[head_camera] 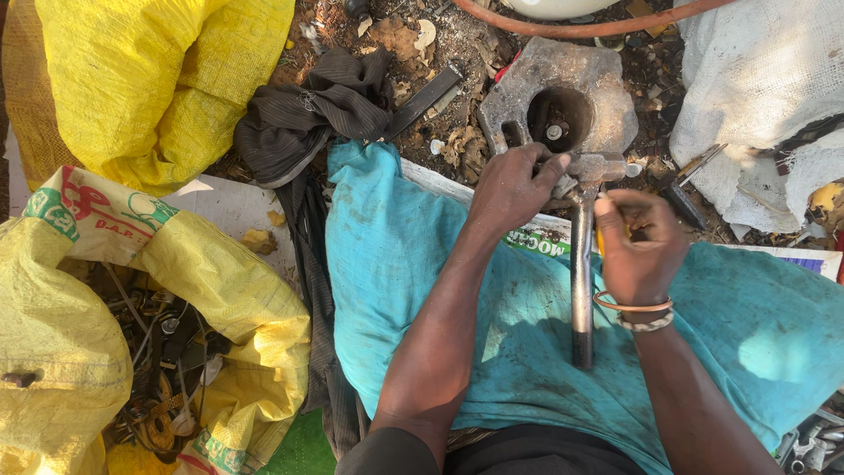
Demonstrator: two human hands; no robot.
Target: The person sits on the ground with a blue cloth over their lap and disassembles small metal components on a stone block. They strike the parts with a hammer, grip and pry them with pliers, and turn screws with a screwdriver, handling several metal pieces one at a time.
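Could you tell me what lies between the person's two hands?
The head view shows the hammer, its grey handle running between the left hand and right hand.

Working zone tight. Both hands, left hand (510, 189) and right hand (637, 251), crowd the hammer (582, 264) head at the near edge of the grey metal block (563, 101). Free room: open teal cloth (396, 264) left of the left forearm. Left side blocked by yellow sack (105, 290) of scrap and dark cloth (316, 110). Right side hemmed by white sack (756, 97). Beyond the block, a hose (580, 28) crosses littered ground
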